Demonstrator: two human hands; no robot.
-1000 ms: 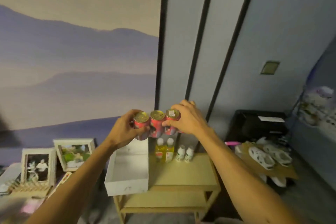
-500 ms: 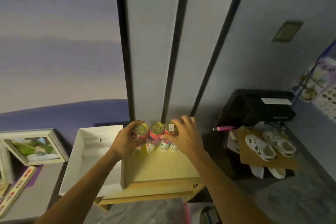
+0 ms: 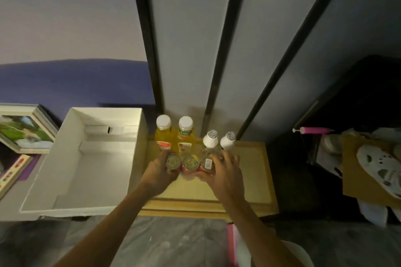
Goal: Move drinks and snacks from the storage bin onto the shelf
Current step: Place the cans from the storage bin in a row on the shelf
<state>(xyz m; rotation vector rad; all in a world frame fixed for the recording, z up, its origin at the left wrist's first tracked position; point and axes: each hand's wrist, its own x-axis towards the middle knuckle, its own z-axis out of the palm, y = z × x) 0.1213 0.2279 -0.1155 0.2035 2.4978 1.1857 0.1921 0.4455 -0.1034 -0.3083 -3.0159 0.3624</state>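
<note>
Red-sided cans with gold lids, three of them in a row, are pressed between my two hands at the centre of the frame. My left hand (image 3: 159, 172) wraps the left can (image 3: 173, 162) from its outer side, and my right hand (image 3: 225, 174) closes round the right can (image 3: 207, 163), the one with a white sticker on its lid. The middle can (image 3: 190, 163) has no hand on it that I can see; I judge it is held only by the squeeze from its two neighbours. All three stand upright, lids facing up, their row running left to right across the picture.

Directly below them is the pale wooden shelf top (image 3: 249, 171), and whether their bases already touch it I cannot tell, since my hands hide the bottoms. Just behind the cans, toward the top of the frame, stand two yellow juice bottles (image 3: 173, 138) and two small white-capped bottles (image 3: 218, 142), very close to my fingers.

To the left, touching the shelf's edge, sits the white storage bin (image 3: 65, 180), which looks empty from here.

What matters next is the way straight down: the cans must settle level, and both hands are equally near. If one hand lets go before the bases rest, the middle can may drop or tip back into the bottles.
</note>
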